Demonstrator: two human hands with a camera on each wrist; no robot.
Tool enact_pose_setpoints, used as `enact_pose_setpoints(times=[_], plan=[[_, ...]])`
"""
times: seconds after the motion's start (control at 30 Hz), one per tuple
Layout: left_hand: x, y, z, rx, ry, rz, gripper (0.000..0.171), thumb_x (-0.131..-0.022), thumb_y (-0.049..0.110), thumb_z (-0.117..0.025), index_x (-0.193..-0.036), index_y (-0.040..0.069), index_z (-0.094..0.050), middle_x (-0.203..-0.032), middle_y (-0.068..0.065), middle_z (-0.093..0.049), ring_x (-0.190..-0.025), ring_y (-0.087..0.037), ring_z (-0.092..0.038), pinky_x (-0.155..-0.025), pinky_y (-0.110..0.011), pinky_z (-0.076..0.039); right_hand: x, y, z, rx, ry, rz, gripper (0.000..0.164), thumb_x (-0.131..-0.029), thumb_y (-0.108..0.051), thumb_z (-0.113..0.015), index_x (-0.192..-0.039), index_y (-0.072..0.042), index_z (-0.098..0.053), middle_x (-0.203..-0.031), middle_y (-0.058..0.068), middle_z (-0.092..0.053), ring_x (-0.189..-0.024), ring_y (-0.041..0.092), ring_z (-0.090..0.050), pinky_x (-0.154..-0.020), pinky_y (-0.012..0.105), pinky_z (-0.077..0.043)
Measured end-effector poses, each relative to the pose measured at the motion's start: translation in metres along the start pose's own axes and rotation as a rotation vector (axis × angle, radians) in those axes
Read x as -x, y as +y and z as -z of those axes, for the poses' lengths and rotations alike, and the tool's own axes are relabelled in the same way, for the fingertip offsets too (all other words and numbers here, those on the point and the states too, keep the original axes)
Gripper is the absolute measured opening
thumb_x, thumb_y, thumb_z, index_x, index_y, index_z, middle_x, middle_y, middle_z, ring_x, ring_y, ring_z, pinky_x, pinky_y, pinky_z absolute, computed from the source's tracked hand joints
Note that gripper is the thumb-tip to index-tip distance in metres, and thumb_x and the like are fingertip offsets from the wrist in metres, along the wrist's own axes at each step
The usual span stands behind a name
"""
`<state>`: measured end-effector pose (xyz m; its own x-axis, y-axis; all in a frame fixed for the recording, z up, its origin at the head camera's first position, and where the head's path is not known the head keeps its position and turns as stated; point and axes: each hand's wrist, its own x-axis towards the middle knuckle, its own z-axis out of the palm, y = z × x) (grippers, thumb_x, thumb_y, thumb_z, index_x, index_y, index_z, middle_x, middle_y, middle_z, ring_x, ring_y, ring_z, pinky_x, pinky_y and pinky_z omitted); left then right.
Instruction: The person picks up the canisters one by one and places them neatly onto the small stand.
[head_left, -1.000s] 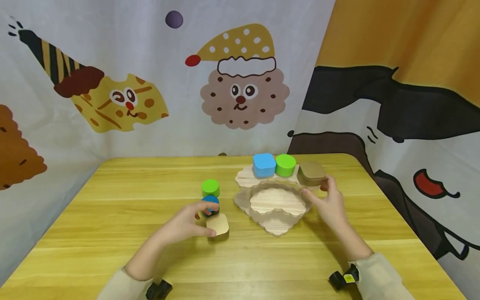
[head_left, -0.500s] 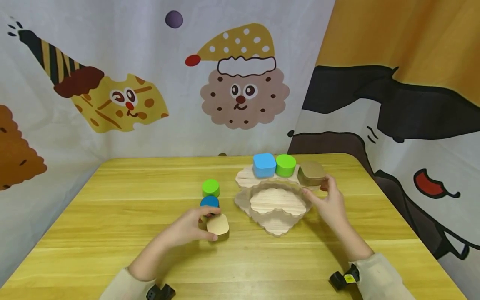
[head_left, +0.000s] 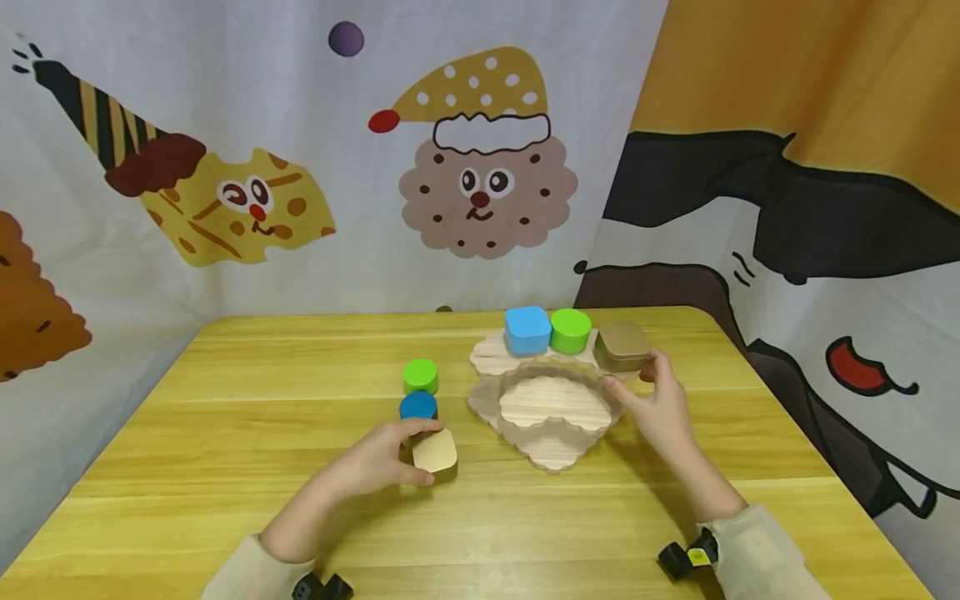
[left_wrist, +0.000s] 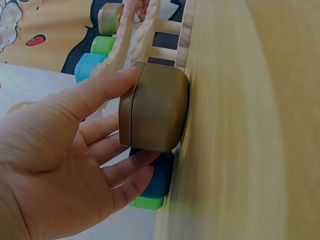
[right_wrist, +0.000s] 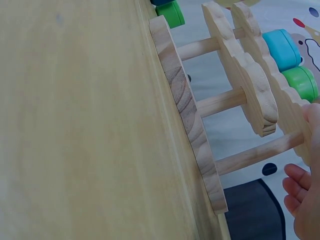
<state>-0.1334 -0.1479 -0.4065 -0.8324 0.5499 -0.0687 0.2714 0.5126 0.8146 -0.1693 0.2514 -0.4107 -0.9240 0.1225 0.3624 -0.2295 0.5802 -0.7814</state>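
Observation:
My left hand (head_left: 378,458) grips a small gold tin (head_left: 436,451) with rounded corners on the table, thumb on its near side and fingers on its far side. In the left wrist view a lid seam runs around this gold tin (left_wrist: 157,107). Behind it stand a dark blue round tin (head_left: 417,406) and a green round tin (head_left: 421,375). My right hand (head_left: 663,408) holds the right end of the top shelf of a tiered wooden stand (head_left: 555,402), its fingers beside another gold tin (head_left: 622,343) on that shelf. The fingertips are partly hidden.
On the stand's scalloped top shelf, a light blue square tin (head_left: 528,330) and a green round tin (head_left: 571,330) sit left of the gold one. Round wooden dowels (right_wrist: 222,102) join the shelves. A printed curtain (head_left: 300,167) hangs behind the table (head_left: 247,400).
My left hand's fingers have moved from over the dark blue tin and closed around the gold tin on the table. The right hand has stayed at the stand.

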Motion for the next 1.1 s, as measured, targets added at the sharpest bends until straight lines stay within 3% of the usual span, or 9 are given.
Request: enact_pose_setpoints(times=[0.2,0.47,0.73,0.97,1.1], plan=[[0.0,0.002,-0.001,0.01,0.006,-0.011,0.068,-0.075,0.016,-0.083,-0.135,0.003,-0.053,-0.132,-0.007,-0.055,-0.12,-0.027,-0.047,-0.095,-0.049,-0.04,0.0,0.001,-0.001,0.008,0.006,-0.003,0.074,-0.084,-0.031,-0.076,-0.137,0.001,-0.036,-0.117,0.024,-0.053,-0.106,0.035,-0.046,-0.09,0.052,-0.035],[0.0,0.007,-0.001,0.047,0.044,-0.034,0.068,-0.073,0.017,-0.084,-0.133,0.004,-0.054,-0.123,-0.004,-0.058,-0.103,-0.022,-0.052,-0.084,-0.042,-0.045,-0.001,0.002,-0.001,0.011,0.011,0.004,0.074,-0.083,-0.03,-0.076,-0.137,0.002,-0.036,-0.115,0.024,-0.052,-0.106,0.036,-0.045,-0.089,0.054,-0.035],[-0.003,0.02,0.005,0.059,0.117,-0.061,0.064,-0.075,0.018,-0.083,-0.133,0.008,-0.056,-0.125,-0.004,-0.056,-0.105,-0.024,-0.05,-0.085,-0.047,-0.043,-0.001,0.003,-0.001,0.014,0.02,0.0,0.075,-0.083,-0.033,-0.076,-0.137,0.0,-0.036,-0.114,0.024,-0.053,-0.106,0.036,-0.045,-0.088,0.054,-0.036],[-0.01,0.034,0.011,0.084,0.18,-0.08,0.065,-0.077,0.015,-0.081,-0.136,0.008,-0.053,-0.126,-0.009,-0.056,-0.093,-0.027,-0.053,-0.072,-0.037,-0.048,0.0,0.004,-0.001,0.011,0.008,0.0,0.075,-0.084,-0.033,-0.075,-0.138,0.001,-0.035,-0.116,0.024,-0.052,-0.106,0.036,-0.045,-0.088,0.054,-0.036],[-0.018,0.04,0.014,0.113,0.221,-0.09,0.065,-0.077,0.017,-0.08,-0.137,0.01,-0.053,-0.127,-0.008,-0.054,-0.094,-0.028,-0.052,-0.071,-0.035,-0.048,0.0,0.003,-0.001,0.012,0.007,-0.004,0.075,-0.084,-0.034,-0.075,-0.138,0.0,-0.036,-0.116,0.023,-0.052,-0.107,0.036,-0.045,-0.089,0.054,-0.036]])
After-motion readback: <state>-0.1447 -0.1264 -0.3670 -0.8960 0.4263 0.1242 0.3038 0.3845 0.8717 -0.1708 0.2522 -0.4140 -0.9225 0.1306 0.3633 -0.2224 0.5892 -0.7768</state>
